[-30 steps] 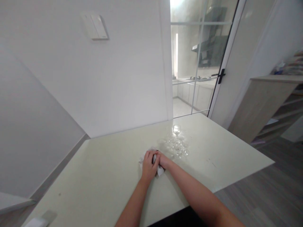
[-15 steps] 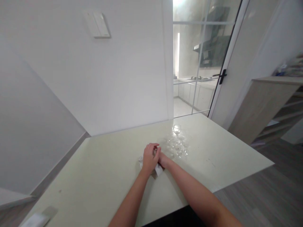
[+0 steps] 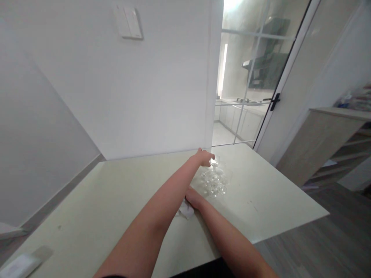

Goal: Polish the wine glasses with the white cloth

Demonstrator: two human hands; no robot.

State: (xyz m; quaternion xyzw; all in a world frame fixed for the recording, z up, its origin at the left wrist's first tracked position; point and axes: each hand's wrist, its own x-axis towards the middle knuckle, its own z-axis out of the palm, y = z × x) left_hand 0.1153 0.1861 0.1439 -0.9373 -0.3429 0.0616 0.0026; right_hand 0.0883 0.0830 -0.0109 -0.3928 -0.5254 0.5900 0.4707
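My left hand [image 3: 206,158] reaches across to the far end of a cluster of clear glass pieces [image 3: 213,182]. Its thumb and fingers are apart at the left edge of the farthest clear glass [image 3: 215,161], which looks like a small cup. Below my left forearm, my right hand [image 3: 194,197] is curled low over the table, closed on a crumpled white cloth [image 3: 186,210]. The forearm covers its fingertips and part of the cloth; whether anything else is inside the cloth is hidden.
The pale table [image 3: 124,200] meets the white wall along its far edge. A white object [image 3: 21,266] lies at the near left corner. Beyond the table stand a glazed door with a black handle [image 3: 275,102] and a wooden shelf unit [image 3: 324,143].
My left hand has left the cloth and moved forward and right to the glasses. My right hand stays with the cloth. The camera view has shifted slightly.
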